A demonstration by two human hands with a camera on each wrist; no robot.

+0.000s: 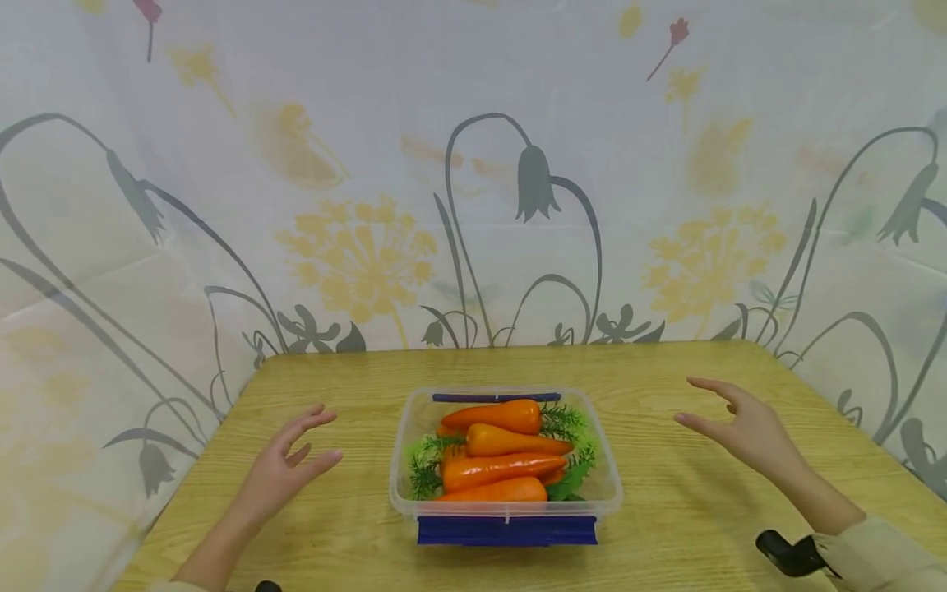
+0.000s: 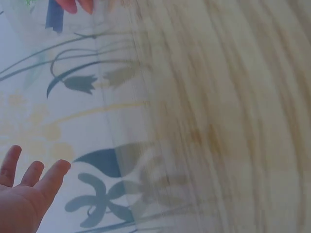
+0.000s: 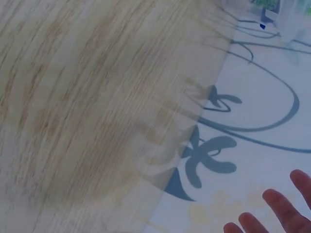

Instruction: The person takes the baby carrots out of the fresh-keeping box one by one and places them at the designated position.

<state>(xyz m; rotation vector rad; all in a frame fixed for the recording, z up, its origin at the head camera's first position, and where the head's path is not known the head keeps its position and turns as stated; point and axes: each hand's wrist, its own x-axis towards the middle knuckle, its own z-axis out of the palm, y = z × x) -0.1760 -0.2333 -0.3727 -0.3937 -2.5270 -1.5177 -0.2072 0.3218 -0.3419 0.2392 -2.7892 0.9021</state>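
Observation:
A clear plastic food container with blue clips stands on the table, lidless in the head view. Several orange carrots lie in it, with green leafy sprigs around them. To the left of the container, my left hand hovers over the table with its fingers spread and nothing in them. On the other side my right hand is held up, also bare, thumb and fingers apart. Each wrist view shows only fingers at a lower corner, the left hand and the right hand.
The wooden table ends at a pale wall covering printed with grey and yellow flowers. A blue clip hangs down at the container's near side. Black wrist gear sits by the right sleeve.

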